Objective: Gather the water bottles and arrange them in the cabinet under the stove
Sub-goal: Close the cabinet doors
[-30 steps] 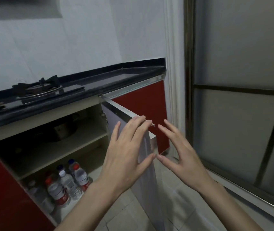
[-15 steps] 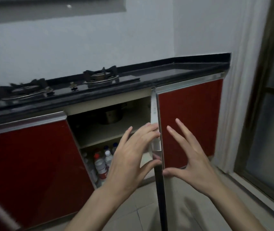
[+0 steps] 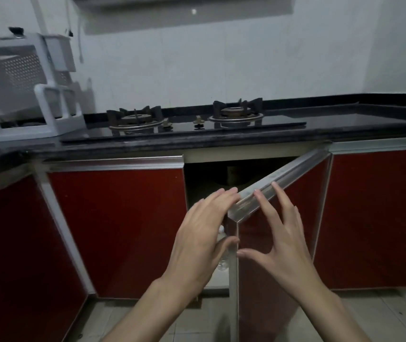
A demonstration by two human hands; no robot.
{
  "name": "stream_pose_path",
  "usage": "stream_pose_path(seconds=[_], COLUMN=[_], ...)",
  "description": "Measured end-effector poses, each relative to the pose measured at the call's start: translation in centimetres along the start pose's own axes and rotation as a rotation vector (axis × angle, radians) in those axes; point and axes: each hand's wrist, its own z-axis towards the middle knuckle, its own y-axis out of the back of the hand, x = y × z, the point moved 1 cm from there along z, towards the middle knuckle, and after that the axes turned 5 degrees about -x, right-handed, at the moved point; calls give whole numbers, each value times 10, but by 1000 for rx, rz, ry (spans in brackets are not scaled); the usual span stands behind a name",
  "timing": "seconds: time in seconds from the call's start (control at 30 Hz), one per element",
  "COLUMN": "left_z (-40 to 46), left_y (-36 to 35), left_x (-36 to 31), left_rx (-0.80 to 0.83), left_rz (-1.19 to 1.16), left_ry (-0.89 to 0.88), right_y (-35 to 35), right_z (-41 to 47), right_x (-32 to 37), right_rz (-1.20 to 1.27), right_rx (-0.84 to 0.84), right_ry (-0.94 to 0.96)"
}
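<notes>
The red cabinet door (image 3: 295, 201) under the gas stove (image 3: 187, 119) stands partly open, its metal edge pointing at me. My left hand (image 3: 202, 238) lies flat at the door's free edge, fingers spread, thumb near the edge. My right hand (image 3: 281, 238) rests spread on the door's red outer face, fingertips on the metal top rail. Neither hand holds anything. Behind my left hand, a water bottle (image 3: 223, 253) with a white cap shows through the gap inside the cabinet (image 3: 204, 176); most of the interior is hidden.
A black countertop (image 3: 370, 119) runs across the view with shut red doors (image 3: 118, 230) left and right. A white dish rack (image 3: 24, 90) stands at the far left on the counter. A dark pot sits on the upper cabinet shelf. The floor is tiled.
The door has swung from wide open toward the cabinet, narrowing the gap. My view has turned left to face the stove. The bottles are now mostly hidden behind my left hand and the door.
</notes>
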Motion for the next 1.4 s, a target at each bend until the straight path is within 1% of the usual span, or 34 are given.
stream_pose_path(seconds=[0.27, 0.5, 0.67, 0.87, 1.03, 1.27, 1.4], left_z=[18, 41, 62, 87, 88, 78, 69], left_y=[9, 0, -11, -21, -29, -33, -26], left_x=[74, 131, 166, 195, 209, 217, 218], left_rx=[-33, -101, -114, -136, -94, -70, 35], left_rz=[125, 221, 397, 518, 538, 562, 546], left_ry=[40, 82, 87, 105, 105, 78, 131], right_y=[-75, -120, -148, -174, -189, -200, -195], right_z=[34, 69, 95, 123, 138, 144, 142], right_x=[13, 7, 4, -3, -16, -28, -21], right_rz=[-131, -291, -417, -504, -569, -589, -547], right_rx=[-84, -58, -47, 13, 79, 104, 191], right_ry=[-58, -59, -117, -153, -149, -141, -179])
